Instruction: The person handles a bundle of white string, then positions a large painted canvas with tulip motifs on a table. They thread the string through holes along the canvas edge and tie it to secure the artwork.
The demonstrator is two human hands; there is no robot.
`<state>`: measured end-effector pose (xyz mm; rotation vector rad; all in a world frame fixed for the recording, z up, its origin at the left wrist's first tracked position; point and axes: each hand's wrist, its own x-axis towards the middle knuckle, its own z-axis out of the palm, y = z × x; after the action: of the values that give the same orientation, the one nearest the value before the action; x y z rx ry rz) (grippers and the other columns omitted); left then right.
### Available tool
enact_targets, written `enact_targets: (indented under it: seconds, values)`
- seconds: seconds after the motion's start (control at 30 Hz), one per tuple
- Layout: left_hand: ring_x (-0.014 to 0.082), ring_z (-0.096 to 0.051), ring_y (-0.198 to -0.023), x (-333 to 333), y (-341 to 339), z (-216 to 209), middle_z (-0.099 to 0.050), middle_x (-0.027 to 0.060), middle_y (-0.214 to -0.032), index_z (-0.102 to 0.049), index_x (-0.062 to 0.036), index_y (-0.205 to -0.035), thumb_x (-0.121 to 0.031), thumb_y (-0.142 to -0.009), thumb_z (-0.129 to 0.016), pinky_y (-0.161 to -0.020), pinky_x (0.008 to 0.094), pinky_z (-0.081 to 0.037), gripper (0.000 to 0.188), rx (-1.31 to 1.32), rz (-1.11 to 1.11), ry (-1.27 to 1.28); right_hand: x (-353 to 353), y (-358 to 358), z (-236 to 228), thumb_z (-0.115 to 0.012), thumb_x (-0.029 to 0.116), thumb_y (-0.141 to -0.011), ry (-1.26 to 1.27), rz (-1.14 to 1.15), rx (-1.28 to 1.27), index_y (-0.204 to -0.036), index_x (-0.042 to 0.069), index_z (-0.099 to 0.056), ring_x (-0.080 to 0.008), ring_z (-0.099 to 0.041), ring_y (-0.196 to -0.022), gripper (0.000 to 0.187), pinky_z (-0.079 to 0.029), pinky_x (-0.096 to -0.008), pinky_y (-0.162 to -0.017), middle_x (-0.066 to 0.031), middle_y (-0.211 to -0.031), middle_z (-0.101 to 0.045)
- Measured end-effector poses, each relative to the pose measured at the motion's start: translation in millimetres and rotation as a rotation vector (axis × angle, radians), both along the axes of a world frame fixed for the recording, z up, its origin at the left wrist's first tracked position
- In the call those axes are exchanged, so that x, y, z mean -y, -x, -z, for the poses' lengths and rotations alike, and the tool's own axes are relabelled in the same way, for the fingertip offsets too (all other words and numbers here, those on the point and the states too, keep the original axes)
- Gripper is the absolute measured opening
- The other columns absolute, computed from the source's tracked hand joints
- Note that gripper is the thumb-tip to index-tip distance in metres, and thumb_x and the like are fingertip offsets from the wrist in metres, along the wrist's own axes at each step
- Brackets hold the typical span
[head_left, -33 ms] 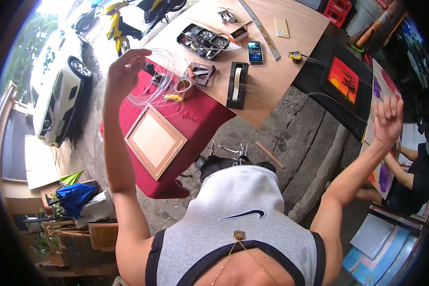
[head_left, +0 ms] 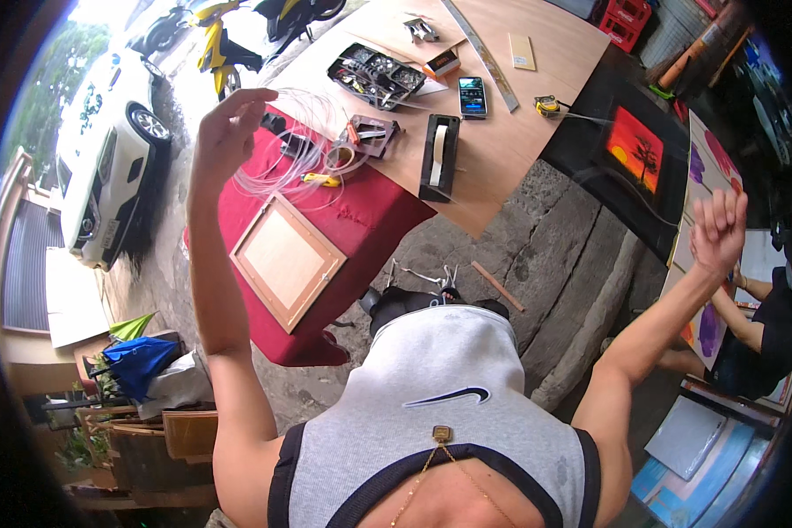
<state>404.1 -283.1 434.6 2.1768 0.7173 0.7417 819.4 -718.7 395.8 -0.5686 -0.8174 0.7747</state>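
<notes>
My left hand (head_left: 231,132) is raised at the left with its fingers pinched together. From its fingertips a clear plastic line (head_left: 312,110) runs into a loose, tangled coil over the red cloth (head_left: 374,238) and the table corner. My right hand (head_left: 720,231) is held up at the far right, its fingers curled closed. A faint clear strand crosses the black surface toward it, but what it grips is hidden. Below the coil lies a wooden picture frame (head_left: 324,286), back side up. A yellow cutter (head_left: 322,180) and a tape roll (head_left: 340,159) sit beside the coil.
The wooden table (head_left: 563,66) bears a tape dispenser (head_left: 438,158), phone (head_left: 472,97), tape measure (head_left: 547,106), metal ruler (head_left: 484,57) and black parts tray (head_left: 377,72). A sunset painting (head_left: 634,150) lies right. A co-worker's arm (head_left: 739,317) is near my right forearm.
</notes>
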Motion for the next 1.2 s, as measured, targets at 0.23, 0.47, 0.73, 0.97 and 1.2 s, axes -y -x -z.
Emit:
enact_targets:
  seconds: [0.23,0.47,0.73,0.97,1.2]
  values:
    - [0.0027,-0.039,-0.053,-8,-13,-2,-0.048,-0.0055,-0.065,-0.067,-0.009,-0.103,-0.018,-0.088,-0.061,-0.045,0.0201,-0.029,0.019,-0.01,-0.034,-0.353,67,-10,83,-0.042,0.029,-0.098,0.107,0.378,-0.129,-0.066,0.011,-0.036,-0.0093,-0.023,-0.046,0.037,-0.024,-0.0252,-0.052,0.0018,-0.056,-0.029]
    - [0.0053,-0.036,-0.053,-2,-31,-5,-0.05,-0.0033,-0.065,-0.072,-0.0101,-0.09,-0.011,-0.077,-0.072,-0.046,0.0219,-0.027,0.013,0.132,-0.127,-0.706,92,32,166,-0.052,0.026,-0.092,0.415,0.26,0.047,-0.067,0.006,-0.051,-0.0139,-0.047,-0.061,0.032,-0.04,-0.0276,-0.062,-0.0018,-0.068,-0.05]
    - [0.0045,-0.048,-0.055,56,-75,-10,-0.059,0.0005,-0.073,-0.073,-0.0102,-0.09,-0.004,-0.075,-0.071,-0.046,0.0203,-0.035,0.016,0.136,0.124,-0.658,-17,97,74,-0.062,0.026,-0.087,0.839,0.504,0.621,-0.103,-0.002,-0.064,-0.0184,-0.06,-0.098,0.032,-0.044,-0.0297,-0.088,-0.0117,-0.1,-0.066]
    - [0.0118,-0.053,-0.056,97,-110,3,-0.059,0.0049,-0.069,-0.071,-0.0072,-0.09,-0.002,-0.073,-0.072,-0.047,0.0247,-0.041,0.018,0.232,0.407,-0.591,-163,179,-5,-0.058,0.029,-0.09,0.371,0.569,0.99,-0.094,-0.002,-0.063,-0.0149,-0.063,-0.07,0.031,-0.047,-0.0301,-0.061,-0.0157,-0.076,-0.063]
    - [0.002,-0.038,-0.048,103,-114,4,-0.046,-0.002,-0.061,-0.063,-0.004,-0.11,-0.016,-0.092,-0.053,-0.042,0.019,-0.029,0.024,0.161,0.391,0.028,-183,170,-10,-0.057,0.026,-0.09,0.461,0.384,0.774,-0.089,-0.002,-0.063,-0.0092,-0.053,-0.057,0.029,-0.041,-0.0265,-0.053,-0.009,-0.06,-0.058]
